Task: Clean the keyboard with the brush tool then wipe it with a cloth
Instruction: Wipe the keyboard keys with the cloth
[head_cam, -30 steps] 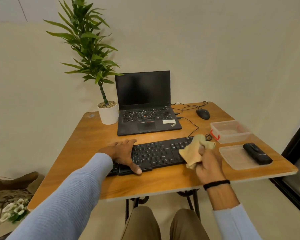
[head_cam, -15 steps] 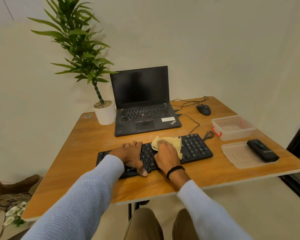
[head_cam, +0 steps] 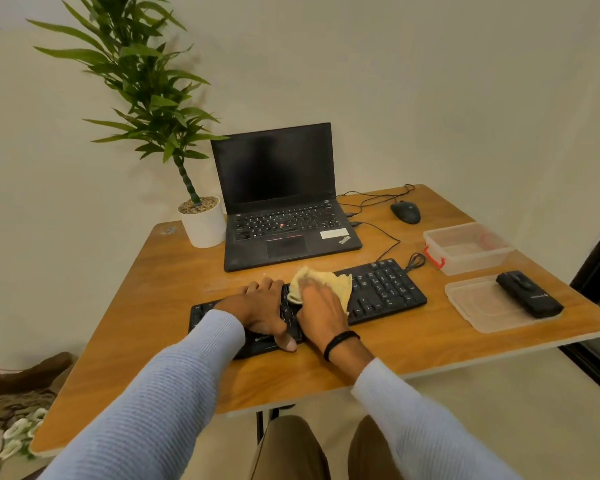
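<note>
- The black keyboard [head_cam: 385, 292] lies slantwise on the wooden counter [head_cam: 153, 306], directly in front of the seated person, with the open laptop [head_cam: 281, 209] at its 12 o'clock.
- The left hand [head_cam: 262, 308] rests on the left half of the keys. Its fingers [head_cam: 257, 285] lie flat and slightly apart, and the thumb sits at the near edge. I judge this hand is there to stop the board from sliding.
- At its 3 o'clock, the right hand [head_cam: 321, 306] presses a crumpled yellow cloth [head_cam: 329, 282] onto the middle keys. Its fingers [head_cam: 309, 287] look stretched over the fabric rather than bunched round it, though they are blurred. A flat palm spreads the pressure for wiping.
- The black brush tool [head_cam: 529, 294] lies on a clear lid [head_cam: 478, 306] at the keyboard's 3 o'clock, touched by neither hand, so brushing seems finished.
- The right-hand keys lie uncovered, so I think the wiping has some way to go.
</note>
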